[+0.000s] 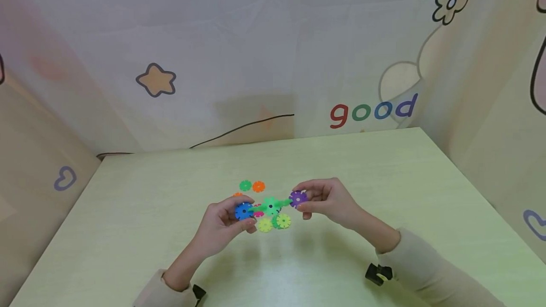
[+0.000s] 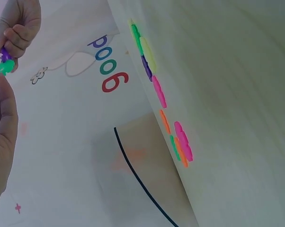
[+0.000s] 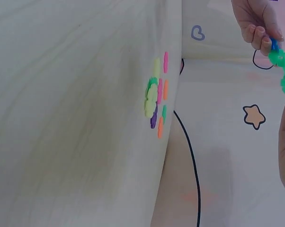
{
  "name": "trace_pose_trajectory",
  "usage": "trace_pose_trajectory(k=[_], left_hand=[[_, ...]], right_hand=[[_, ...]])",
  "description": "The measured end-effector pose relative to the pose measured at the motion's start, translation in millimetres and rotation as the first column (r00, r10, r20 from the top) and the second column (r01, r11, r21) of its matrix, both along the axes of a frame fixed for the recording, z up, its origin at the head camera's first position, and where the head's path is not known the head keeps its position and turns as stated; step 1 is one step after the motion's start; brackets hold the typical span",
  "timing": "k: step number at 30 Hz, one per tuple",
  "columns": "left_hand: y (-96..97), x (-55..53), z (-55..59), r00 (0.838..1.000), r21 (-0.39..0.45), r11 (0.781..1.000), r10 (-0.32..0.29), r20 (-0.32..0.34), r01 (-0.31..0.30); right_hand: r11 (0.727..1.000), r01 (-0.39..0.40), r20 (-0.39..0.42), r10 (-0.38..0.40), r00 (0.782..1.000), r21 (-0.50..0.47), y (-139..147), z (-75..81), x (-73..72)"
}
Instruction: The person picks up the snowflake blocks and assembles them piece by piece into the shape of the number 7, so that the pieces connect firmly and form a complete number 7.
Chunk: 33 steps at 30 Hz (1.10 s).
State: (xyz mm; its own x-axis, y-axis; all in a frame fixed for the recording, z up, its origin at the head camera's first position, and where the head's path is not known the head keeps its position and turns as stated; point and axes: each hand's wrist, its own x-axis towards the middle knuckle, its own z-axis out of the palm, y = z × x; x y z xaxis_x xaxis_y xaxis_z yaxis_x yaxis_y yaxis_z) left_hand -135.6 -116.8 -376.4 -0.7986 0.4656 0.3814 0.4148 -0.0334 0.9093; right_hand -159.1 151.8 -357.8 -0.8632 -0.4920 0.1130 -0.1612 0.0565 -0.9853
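Note:
Between both hands, held above the table, is a chain of notched plastic discs slotted together. My left hand [image 1: 217, 228] pinches the blue disc [image 1: 243, 211] at one end between thumb and fingers. At the other end, my right hand [image 1: 332, 202] pinches a purple disc [image 1: 297, 198]. Green discs [image 1: 270, 207] join the two ends, one of them facing the head camera. In the right wrist view the green part [image 3: 280, 57] hangs between the hands, with a bit of the blue disc [image 3: 274, 45] showing. Fingers cover part of both end discs.
Loose notched discs lie on the pale table [image 1: 149, 212] beneath and behind the chain: green [image 1: 245, 185], orange [image 1: 258, 186], yellow-green [image 1: 265, 225], plus pink [image 2: 159, 92] and purple [image 2: 146, 68] ones. A printed cloth [image 1: 256, 60] stands behind the table and at its sides.

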Motion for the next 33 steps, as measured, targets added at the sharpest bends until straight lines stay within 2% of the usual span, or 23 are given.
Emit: trace_pose_trajectory(k=[9,16,20,25,29,33], left_hand=[[3.6,2.4,1.3,0.999,0.028,1.0,0.007,0.038,-0.008],[4.5,3.6,0.8,0.999,0.026,1.0,0.015,0.035,-0.015],[4.2,4.2,1.1,0.998,0.014,1.0,0.027,0.061,-0.028],[4.2,5.3,0.2,0.991,-0.005,1.0,0.022,0.133,-0.022],[4.3,5.8,-1.5,0.985,0.029,0.999,-0.047,0.165,0.043],[4.3,5.8,-2.0,0.969,0.067,0.988,-0.147,0.201,0.137]], right_hand=[[0.995,0.09,-0.012,-0.091,0.996,-0.053,-5.8,-7.4,6.2],[0.994,0.086,-0.049,-0.09,0.995,-0.073,-6.8,-8.7,7.3],[0.996,0.069,-0.088,-0.073,0.993,-0.048,-6.5,-7.0,6.1],[0.997,0.08,-0.111,-0.076,0.991,0.024,-6.2,-4.7,3.8],[0.992,0.118,-0.081,-0.114,0.99,0.039,-8.5,-5.2,1.1],[0.988,0.156,-0.017,-0.157,0.987,-0.019,-11.4,-6.8,-2.6]])
